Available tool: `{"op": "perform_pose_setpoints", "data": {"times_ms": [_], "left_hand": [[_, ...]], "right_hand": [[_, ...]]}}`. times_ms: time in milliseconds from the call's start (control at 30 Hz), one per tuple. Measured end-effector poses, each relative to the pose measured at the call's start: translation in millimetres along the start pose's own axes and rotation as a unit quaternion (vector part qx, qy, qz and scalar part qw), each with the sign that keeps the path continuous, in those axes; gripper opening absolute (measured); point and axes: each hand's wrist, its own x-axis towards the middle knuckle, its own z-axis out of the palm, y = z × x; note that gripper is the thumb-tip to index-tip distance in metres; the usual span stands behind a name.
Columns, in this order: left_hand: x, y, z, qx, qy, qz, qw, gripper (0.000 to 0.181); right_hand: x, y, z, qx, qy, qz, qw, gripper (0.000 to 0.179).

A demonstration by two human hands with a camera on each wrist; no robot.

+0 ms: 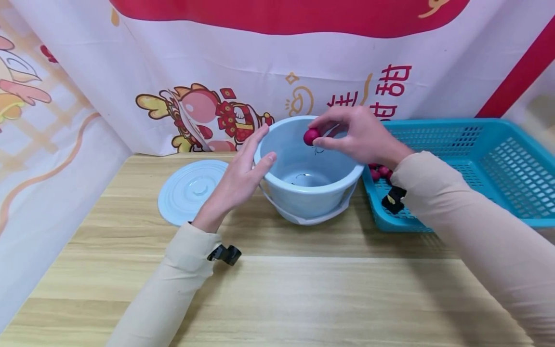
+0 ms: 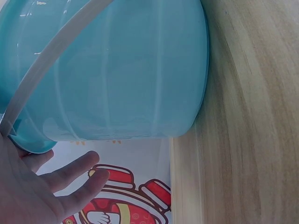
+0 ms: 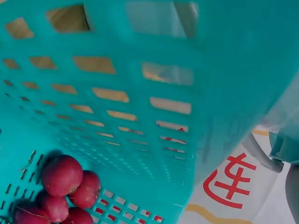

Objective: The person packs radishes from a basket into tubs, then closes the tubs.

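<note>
At a wooden table [image 1: 303, 299], you are resting your left hand [image 1: 240, 173], fingers straight, against the rim of a pale blue bucket [image 1: 308, 205], with a round lid [image 1: 188, 193] lying just outside that hand. Apart from it, your right hand [image 1: 360, 135] is pinching a red radish [image 1: 310, 137] between thumb and fingers over the bucket's opening. Below your right wrist, more radishes [image 3: 61, 175] are lying in a teal basket [image 1: 446, 123]; a printed cloth [image 1: 260, 58] is hanging beyond both hands.
</note>
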Motion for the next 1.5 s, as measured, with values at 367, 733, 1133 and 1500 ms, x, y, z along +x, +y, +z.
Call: {"op": "perform_pose_setpoints", "data": {"times_ms": [367,733,1133,1500], "left_hand": [[-1.5,1.2,-0.5,0.003,-0.002,-0.004,1.0,0.072],[-2.0,0.8,0.3,0.006,-0.003,-0.003,1.0,0.072],[-1.5,1.2,0.7,0.008,-0.001,-0.002,1.0,0.072],[-1.1,1.1,0.5,0.009,-0.001,-0.002,1.0,0.072]], "right_hand": [[1.0,-2.5,3.8,-0.054,-0.039,-0.017,0.9976,0.043],[2.4,-2.8,4.7,-0.074,-0.062,-0.004,0.9953,0.044],[3.7,-3.6,4.8,-0.09,-0.072,-0.006,0.9933,0.044],[5.2,-4.4,4.9,-0.103,-0.085,-0.003,0.991,0.044]]}}
